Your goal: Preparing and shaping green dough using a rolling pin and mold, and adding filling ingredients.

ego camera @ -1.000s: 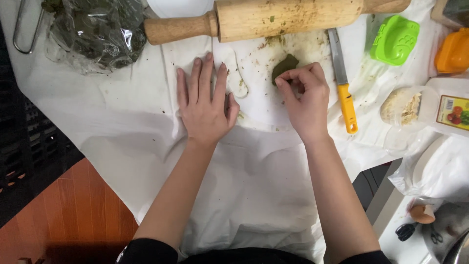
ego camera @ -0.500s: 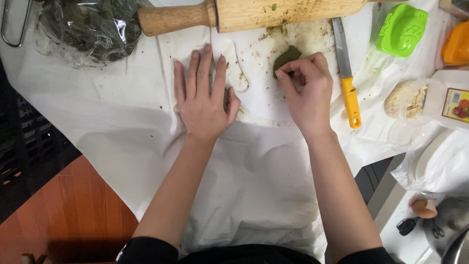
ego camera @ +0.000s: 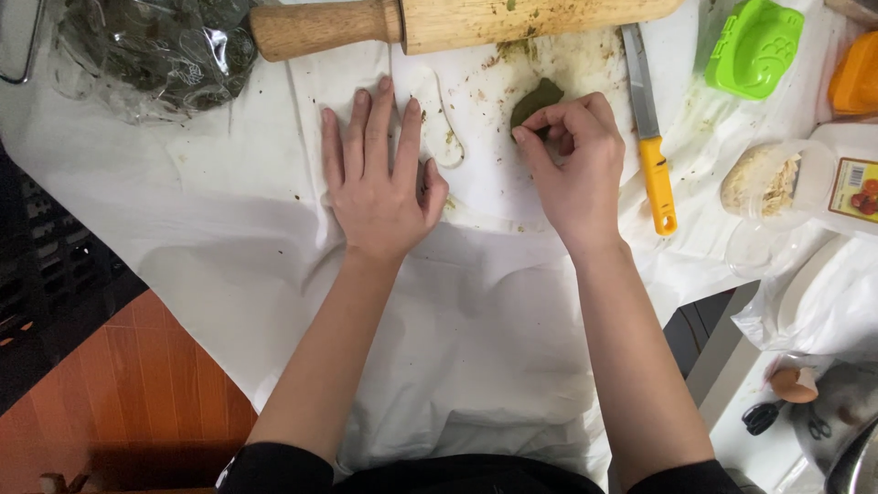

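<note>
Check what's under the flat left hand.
The left hand lies palm-down, fingers spread, on the white plastic sheet, beside a thin pale dough loop. Whatever sits directly beneath the palm is covered. The right hand pinches a dark green dough piece nearby.

Bare forearms emerge from pushed-up black sleeves.

My head camera looks straight down, close over my hands, toward the white sheet (ego camera: 229,238).

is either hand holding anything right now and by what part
The right hand pinches the near edge of a dark green dough piece with its fingertips. The left hand lies flat, holding nothing.
</note>
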